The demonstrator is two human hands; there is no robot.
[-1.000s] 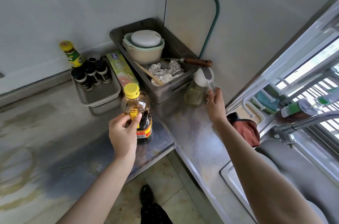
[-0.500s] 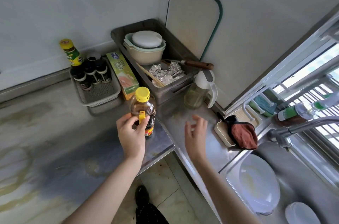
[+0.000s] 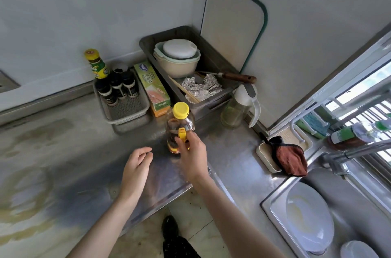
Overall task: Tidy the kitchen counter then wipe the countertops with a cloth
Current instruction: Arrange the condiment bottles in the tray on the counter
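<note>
A clear bottle of dark sauce (image 3: 180,119) with a yellow cap stands on the steel counter (image 3: 63,152), in front of the grey bin. My right hand (image 3: 193,156) grips it from the front, fingers round its yellow handle. My left hand (image 3: 137,164) hovers just left of the bottle, fingers loosely curled and holding nothing. A reddish-brown cloth (image 3: 291,158) lies draped over a cream tray (image 3: 263,155) by the sink. A glass oil dispenser (image 3: 237,107) with a white top stands against the wall on the right.
A grey bin (image 3: 148,46) in the corner holds bowls, foil and a knife. Left of it are a green box (image 3: 152,86) and a mesh basket (image 3: 124,109) of spice jars. A cutting board (image 3: 230,25) leans on the wall. The sink (image 3: 268,200) holds a white plate.
My left hand has let go of the sauce bottle and drawn back to the left. My right hand left the oil dispenser, crossed over and took hold of the bottle.
</note>
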